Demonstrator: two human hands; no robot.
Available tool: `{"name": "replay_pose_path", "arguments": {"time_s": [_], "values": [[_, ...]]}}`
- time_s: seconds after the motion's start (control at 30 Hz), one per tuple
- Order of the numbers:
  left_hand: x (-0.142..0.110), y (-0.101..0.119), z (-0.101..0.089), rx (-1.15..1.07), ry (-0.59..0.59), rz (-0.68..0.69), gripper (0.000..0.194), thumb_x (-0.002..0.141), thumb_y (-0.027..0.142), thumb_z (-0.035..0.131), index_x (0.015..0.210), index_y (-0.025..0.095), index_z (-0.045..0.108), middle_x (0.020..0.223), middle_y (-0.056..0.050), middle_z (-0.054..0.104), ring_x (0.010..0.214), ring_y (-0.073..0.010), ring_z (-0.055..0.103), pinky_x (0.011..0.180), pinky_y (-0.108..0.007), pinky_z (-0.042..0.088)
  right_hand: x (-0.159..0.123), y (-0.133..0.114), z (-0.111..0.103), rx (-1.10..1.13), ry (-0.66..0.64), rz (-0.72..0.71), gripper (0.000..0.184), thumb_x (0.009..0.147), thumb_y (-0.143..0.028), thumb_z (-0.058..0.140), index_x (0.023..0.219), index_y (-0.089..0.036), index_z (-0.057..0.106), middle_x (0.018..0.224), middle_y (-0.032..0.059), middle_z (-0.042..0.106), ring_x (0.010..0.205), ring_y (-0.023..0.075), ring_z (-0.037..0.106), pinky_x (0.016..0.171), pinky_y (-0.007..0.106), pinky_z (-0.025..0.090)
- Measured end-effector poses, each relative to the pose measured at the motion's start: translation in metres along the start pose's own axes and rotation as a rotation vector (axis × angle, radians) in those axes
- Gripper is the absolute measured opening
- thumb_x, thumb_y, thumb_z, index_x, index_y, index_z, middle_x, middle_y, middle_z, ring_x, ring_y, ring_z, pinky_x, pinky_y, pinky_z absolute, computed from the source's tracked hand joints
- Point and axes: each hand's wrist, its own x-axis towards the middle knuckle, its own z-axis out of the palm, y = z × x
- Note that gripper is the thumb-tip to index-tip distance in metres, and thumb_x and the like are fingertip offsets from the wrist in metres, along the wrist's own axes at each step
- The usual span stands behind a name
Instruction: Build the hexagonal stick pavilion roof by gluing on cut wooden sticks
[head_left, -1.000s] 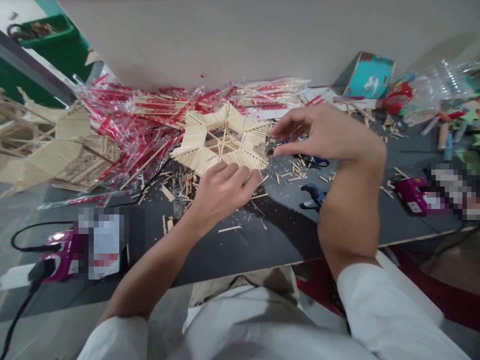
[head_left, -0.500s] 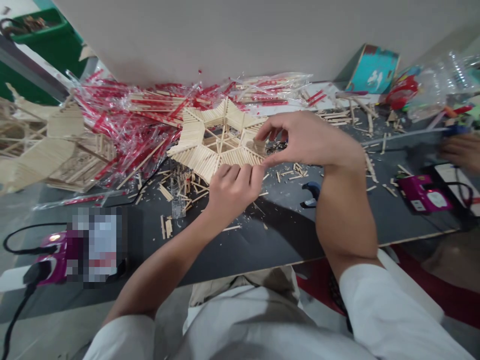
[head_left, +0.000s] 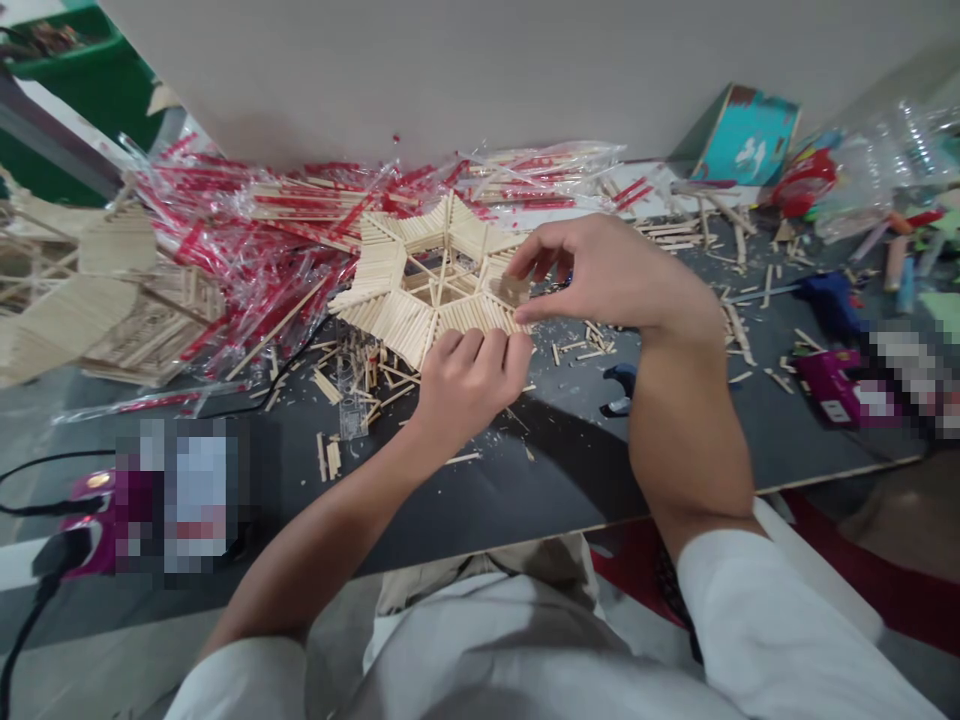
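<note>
Grey wall (head_left: 450,80) rises behind a dark table (head_left: 570,490) littered with wooden scraps (head_left: 592,345), and a green bin (head_left: 82,100) shows at the far left corner. Over the middle of the table is a star-shaped frame (head_left: 379,315) made of pale thin sticks laid side by side, its points spread around an open centre crossed by slim struts. At the near edge of the frame, toward its right, is the left hand (head_left: 474,380), knuckles up, its fingers curled closely on that edge with the tips out of sight. From the other side the right hand (head_left: 615,270) reaches in with the wrist bent; its thumb and fingers point at the frame's right side with a narrow gap between their tips, and whether they touch the wood I cannot tell. Behind and to the left of the frame spreads a heap of red and clear wrappers (head_left: 225,220), some with pale sticks inside. Farther left, partly cut off by the picture's edge, sits a larger stick structure (head_left: 105,300). Near the right forearm lies a small blue tool (head_left: 621,388), partly covered by the arm. Toward the right end are a blue glue gun (head_left: 829,300) and, just below it, a magenta box (head_left: 847,385); a turquoise container (head_left: 750,140) leans against the wall.
</note>
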Motion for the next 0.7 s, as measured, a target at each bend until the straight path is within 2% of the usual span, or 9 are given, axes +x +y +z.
{"name": "replay_pose_path", "arguments": {"time_s": [0.3, 0.43, 0.6, 0.7], "values": [[-0.0011, -0.0007, 0.0, 0.037, -0.022, 0.003, 0.031, 0.103, 0.015, 0.066, 0.074, 0.022, 0.058, 0.061, 0.0, 0.054, 0.059, -0.0192, 0.049, 0.061, -0.038, 0.031, 0.003, 0.0012, 0.006, 0.052, 0.08, 0.012, 0.026, 0.077, -0.039, 0.091, 0.097, -0.027, 0.078, 0.103, 0.0056, 0.081, 0.095, 0.0289, 0.074, 0.086, 0.046, 0.058], [-0.0016, -0.0012, -0.0019, -0.017, -0.08, -0.01, 0.031, 0.104, 0.016, 0.064, 0.074, 0.022, 0.057, 0.062, -0.001, 0.055, 0.06, -0.0195, 0.049, 0.06, -0.038, 0.029, 0.0044, 0.0024, 0.0081, 0.063, 0.16, 0.016, 0.018, 0.086, -0.044, 0.081, 0.097, -0.029, 0.079, 0.102, 0.0047, 0.081, 0.093, 0.0276, 0.074, 0.085, 0.045, 0.059], [-0.0031, -0.0013, -0.0004, -0.008, -0.088, -0.005, 0.034, 0.105, 0.018, 0.062, 0.072, 0.023, 0.056, 0.062, -0.001, 0.054, 0.06, -0.0191, 0.048, 0.06, -0.038, 0.029, 0.0035, 0.0049, 0.0024, 0.029, 0.216, 0.042, 0.031, 0.096, -0.057, 0.067, 0.105, -0.031, 0.082, 0.103, 0.0031, 0.083, 0.1, 0.0296, 0.074, 0.088, 0.046, 0.06], [-0.004, -0.0013, 0.0005, -0.057, -0.106, -0.034, 0.036, 0.106, 0.021, 0.062, 0.072, 0.023, 0.055, 0.061, -0.001, 0.054, 0.061, -0.0193, 0.049, 0.061, -0.039, 0.028, 0.0022, 0.0071, -0.0009, 0.042, 0.225, 0.09, 0.039, 0.097, -0.066, 0.064, 0.099, -0.031, 0.082, 0.1, 0.0036, 0.083, 0.099, 0.0301, 0.075, 0.084, 0.045, 0.061]]}}
